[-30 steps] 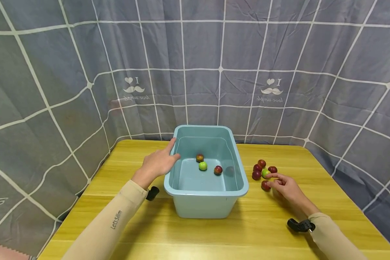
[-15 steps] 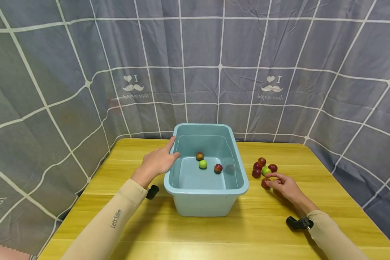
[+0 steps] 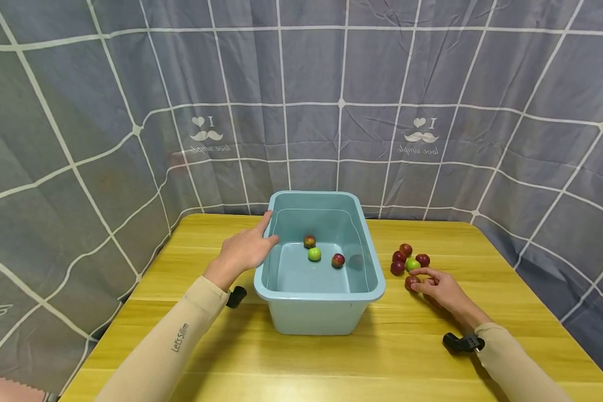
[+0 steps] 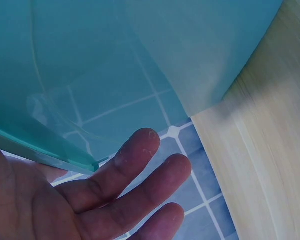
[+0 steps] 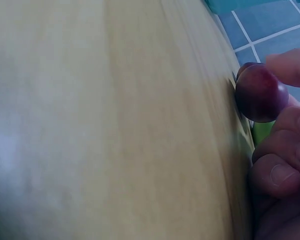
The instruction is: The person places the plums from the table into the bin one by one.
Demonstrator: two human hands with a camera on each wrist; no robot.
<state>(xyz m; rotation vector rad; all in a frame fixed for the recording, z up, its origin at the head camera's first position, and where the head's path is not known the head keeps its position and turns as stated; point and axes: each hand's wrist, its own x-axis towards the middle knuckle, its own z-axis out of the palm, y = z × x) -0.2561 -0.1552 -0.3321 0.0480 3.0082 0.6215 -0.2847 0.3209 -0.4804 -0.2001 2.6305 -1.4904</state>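
Note:
A light blue plastic basin (image 3: pixel 311 318) stands on the table. My left hand (image 3: pixel 246 249) rests on its left rim, thumb over the edge and index finger along it. In the left wrist view the other fingers (image 4: pixel 140 195) hang loosely, apart from the wall. My right hand (image 3: pixel 444 290) pinches a dark red plum (image 3: pixel 411 283) between thumb and index finger, low at the table. In the right wrist view this plum (image 5: pixel 260 95) sits against the fingertips. Just beyond lie a green plum (image 3: pixel 412 264) and several red plums (image 3: pixel 398 268).
Inside the basin, spaced apart, lie a green plum (image 3: pixel 314 254) and two reddish ones, a nearer red plum (image 3: pixel 338 261) and a farther mottled plum (image 3: pixel 309 241). Grey checked curtains (image 3: pixel 311 134) hang around the back and sides of the wooden table (image 3: pixel 216 357).
The head view has shifted slightly. Both hands keep almost the same places, and the plums have not visibly moved.

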